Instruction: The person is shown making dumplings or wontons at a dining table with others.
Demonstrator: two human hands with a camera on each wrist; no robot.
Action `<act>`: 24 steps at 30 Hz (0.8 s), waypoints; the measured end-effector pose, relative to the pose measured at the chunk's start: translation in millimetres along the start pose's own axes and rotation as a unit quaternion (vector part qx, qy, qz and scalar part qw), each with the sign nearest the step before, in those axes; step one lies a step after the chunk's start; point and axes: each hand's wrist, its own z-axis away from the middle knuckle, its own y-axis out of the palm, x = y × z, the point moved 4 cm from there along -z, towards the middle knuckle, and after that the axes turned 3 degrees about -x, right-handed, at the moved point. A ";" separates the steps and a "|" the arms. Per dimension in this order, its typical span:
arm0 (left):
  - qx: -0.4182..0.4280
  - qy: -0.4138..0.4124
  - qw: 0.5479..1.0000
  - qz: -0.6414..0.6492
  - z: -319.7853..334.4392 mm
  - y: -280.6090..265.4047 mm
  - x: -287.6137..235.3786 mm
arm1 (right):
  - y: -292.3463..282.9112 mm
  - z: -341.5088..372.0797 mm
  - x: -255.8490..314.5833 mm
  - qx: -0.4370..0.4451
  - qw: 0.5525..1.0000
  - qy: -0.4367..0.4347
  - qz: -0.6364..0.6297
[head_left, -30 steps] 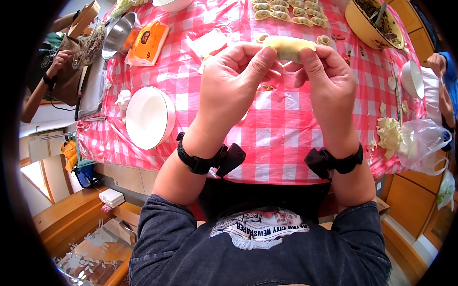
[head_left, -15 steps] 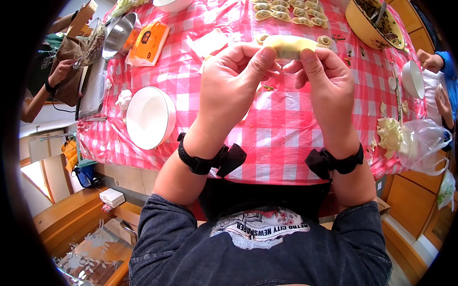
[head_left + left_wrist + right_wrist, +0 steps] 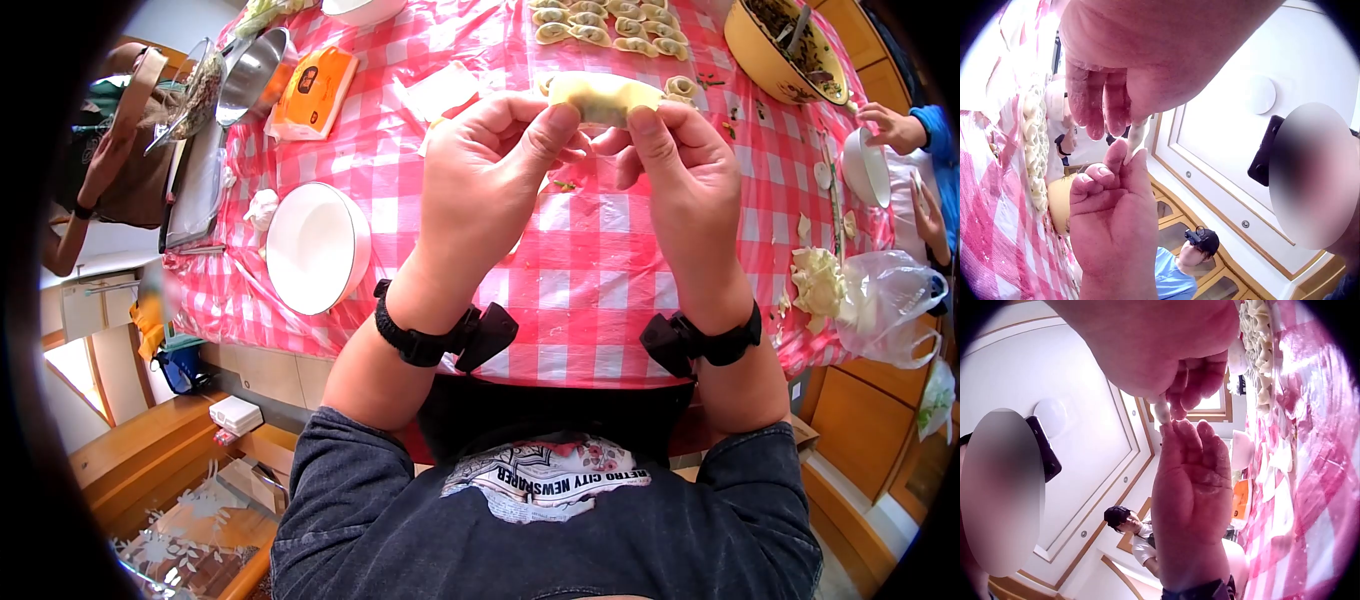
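Up over the table, both hands hold one folded dumpling [image 3: 604,98], its pale yellow wrapper showing dark green filling through it. My left hand [image 3: 485,175] pinches the left end between thumb and fingers. At the other end, my right hand [image 3: 697,180] pinches with its thumb on the near face. From the left wrist view, the dumpling [image 3: 1139,134] appears edge-on between the fingertips of both hands. Just beyond it on the cloth sits a finished dumpling [image 3: 680,88], with another partly hidden at the left. Rows of shaped dumplings [image 3: 610,25] lie farther back.
A yellow basin [image 3: 745,50] of chopped filling stands back right. White bowls [image 3: 316,245] sit left and right on the checked tablecloth [image 3: 590,290]. An orange tissue pack [image 3: 312,92], white sheets [image 3: 440,90], garlic [image 3: 261,208] and a plastic bag [image 3: 890,305] lie around. Other people stand at both sides.
Both hands keep their pinch on the dumpling, barely shifting. The person at left has moved an arm and a wooden piece lower. At right, another person's hand has come to the white bowl.
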 end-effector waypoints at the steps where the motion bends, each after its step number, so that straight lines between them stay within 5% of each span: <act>1: 0.001 0.000 1.000 0.000 0.0 0.2 -0.8 | 0.5 0.1 0.1 0.000 1.000 -0.001 0.000; 24: 0.022 -0.032 0.999 0.019 3.2 4.1 -6.1 | 4.1 3.5 2.5 -0.010 0.999 -0.031 0.018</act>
